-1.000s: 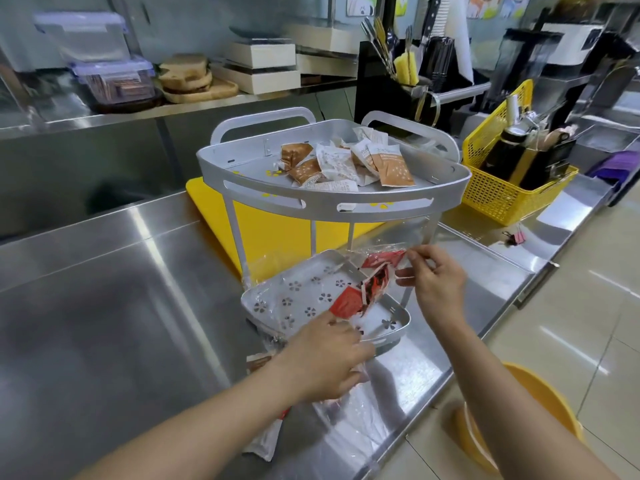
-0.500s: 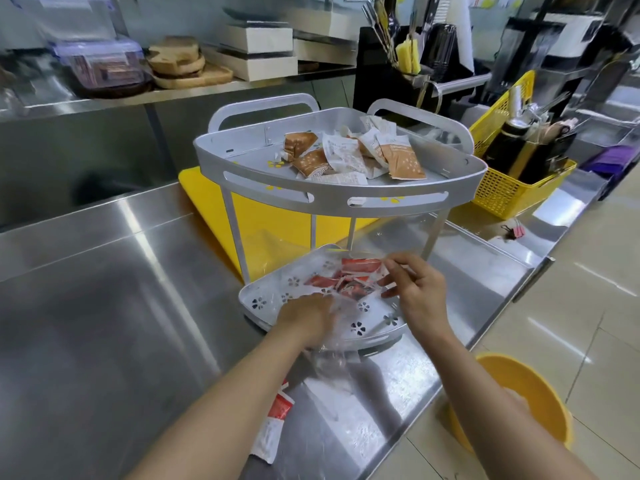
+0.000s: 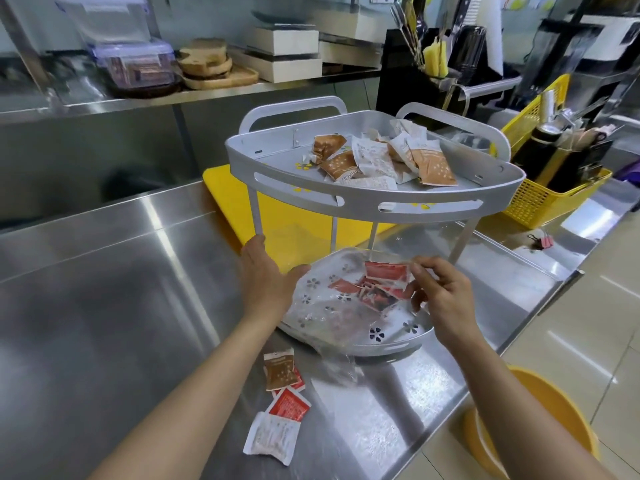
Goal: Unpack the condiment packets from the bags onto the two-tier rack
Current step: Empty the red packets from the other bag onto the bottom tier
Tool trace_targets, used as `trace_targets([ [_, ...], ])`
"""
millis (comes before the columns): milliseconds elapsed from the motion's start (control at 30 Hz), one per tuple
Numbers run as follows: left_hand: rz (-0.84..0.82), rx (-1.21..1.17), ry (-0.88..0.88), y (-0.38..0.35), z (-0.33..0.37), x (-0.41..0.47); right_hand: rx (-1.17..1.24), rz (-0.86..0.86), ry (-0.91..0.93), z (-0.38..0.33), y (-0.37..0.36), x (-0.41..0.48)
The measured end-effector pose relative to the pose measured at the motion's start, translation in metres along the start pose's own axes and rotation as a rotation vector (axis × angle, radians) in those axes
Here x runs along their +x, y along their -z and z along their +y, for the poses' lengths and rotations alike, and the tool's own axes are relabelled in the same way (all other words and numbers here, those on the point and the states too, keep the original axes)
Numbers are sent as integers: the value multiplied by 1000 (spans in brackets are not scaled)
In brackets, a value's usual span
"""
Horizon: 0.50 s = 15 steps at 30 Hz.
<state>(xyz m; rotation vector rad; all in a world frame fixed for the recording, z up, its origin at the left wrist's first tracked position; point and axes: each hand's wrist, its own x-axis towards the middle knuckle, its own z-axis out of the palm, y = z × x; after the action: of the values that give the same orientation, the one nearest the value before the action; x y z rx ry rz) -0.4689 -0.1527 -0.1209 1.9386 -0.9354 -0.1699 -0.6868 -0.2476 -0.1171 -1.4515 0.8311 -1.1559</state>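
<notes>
The grey two-tier rack [image 3: 374, 206] stands on the steel counter. Its top tier holds several brown and white packets [image 3: 377, 161]. A clear plastic bag [image 3: 332, 323] lies across the lower tier [image 3: 391, 344], and its tail hangs over the front rim. Several red packets [image 3: 381, 282] sit inside the bag. My left hand [image 3: 266, 275] rests flat against the lower tier's left rim, fingers spread, holding nothing. My right hand [image 3: 440, 299] pinches the bag's far edge beside the red packets. A brown packet [image 3: 278, 370], a red packet [image 3: 289, 405] and a white packet [image 3: 272, 439] lie loose on the counter.
A yellow cutting board [image 3: 228, 195] lies under and behind the rack. A yellow basket [image 3: 540, 199] with bottles stands at right, with a binder clip [image 3: 540, 241] in front of it. A yellow bucket [image 3: 540, 420] sits on the floor past the counter's edge. Boxes and boards fill the back shelf.
My left hand let go of the bag's near end and slid left to the lower tier's rim. The bag with the red packets settled flat on the lower tier. My right hand kept its pinch.
</notes>
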Motion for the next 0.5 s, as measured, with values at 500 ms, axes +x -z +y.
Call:
trace_targets([
  [500, -671, -56, 61, -30, -22, 2, 535, -278, -229, 7, 12, 9],
])
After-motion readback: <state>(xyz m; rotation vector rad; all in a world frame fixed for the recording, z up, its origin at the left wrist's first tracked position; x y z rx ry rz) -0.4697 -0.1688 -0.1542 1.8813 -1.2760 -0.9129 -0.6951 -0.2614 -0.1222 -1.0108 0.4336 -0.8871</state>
